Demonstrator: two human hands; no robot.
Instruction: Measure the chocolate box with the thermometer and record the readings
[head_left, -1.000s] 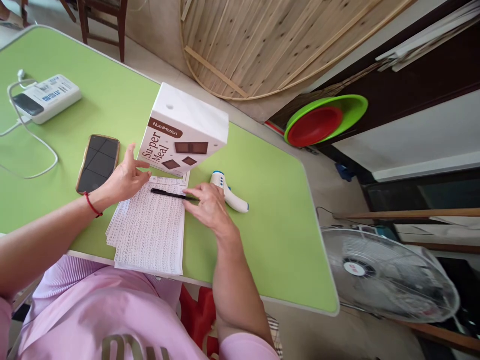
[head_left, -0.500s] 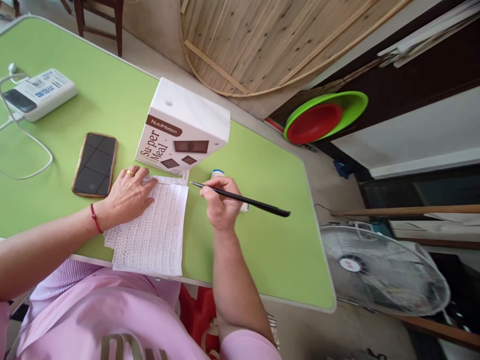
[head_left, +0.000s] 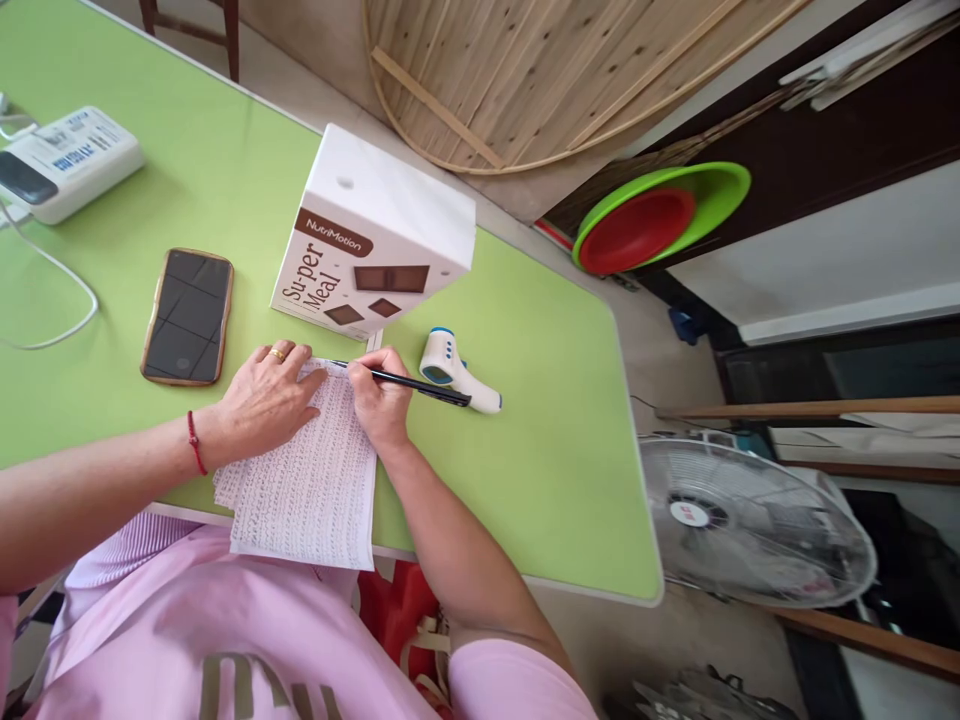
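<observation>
My left hand (head_left: pixel 264 408) lies flat with fingers stretched over the upper left of a paper sheet (head_left: pixel 307 500) covered in dense handwriting. A ring and a red cord bracelet show on that hand and wrist. Between the fingers of my right hand (head_left: pixel 384 402) is a black pen (head_left: pixel 421 383), its tip at the top of the sheet beside my left fingertips. The right hand rests at the sheet's upper right edge. Just beyond the paper stands a white NutriMotion box (head_left: pixel 390 235). A white and blue infrared thermometer (head_left: pixel 459 372) lies right of my right hand.
On the green table (head_left: pixel 555 480) a phone (head_left: pixel 189 318) lies to the left. Farther left is a white power bank (head_left: pixel 79 160) with a cable. Off the table's right side stands a fan (head_left: pixel 750 525); green and red basins (head_left: pixel 637 230) lean behind.
My right hand has moved left with the pen, from beside the paper onto its top edge. The thermometer, mostly hidden before, now shows. The view has shifted slightly.
</observation>
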